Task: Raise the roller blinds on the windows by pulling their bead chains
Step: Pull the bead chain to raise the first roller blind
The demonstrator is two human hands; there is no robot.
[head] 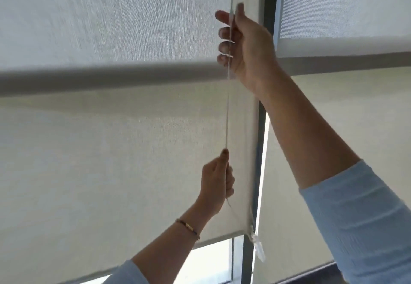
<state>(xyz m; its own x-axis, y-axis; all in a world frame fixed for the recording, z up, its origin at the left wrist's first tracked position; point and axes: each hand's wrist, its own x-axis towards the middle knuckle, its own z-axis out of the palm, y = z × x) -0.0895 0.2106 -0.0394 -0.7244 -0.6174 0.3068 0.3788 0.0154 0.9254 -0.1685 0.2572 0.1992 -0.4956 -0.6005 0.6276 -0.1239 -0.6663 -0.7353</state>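
A white bead chain runs straight down the right edge of the left roller blind. My right hand is raised high, its fingers curled round the chain. My left hand grips the same chain lower down, thumb on top. Below my left hand the chain slants right toward a white plastic fitting on the frame. A second, sheerer blind layer with a grey bottom bar hangs across the upper part. The bottom edge of the left blind is lifted, showing a strip of bright window.
A dark grey window frame post separates the left blind from the right roller blind, which hangs lower. Another sheer blind covers the upper right window. A gold bracelet is on my left wrist. Both forearms wear light blue sleeves.
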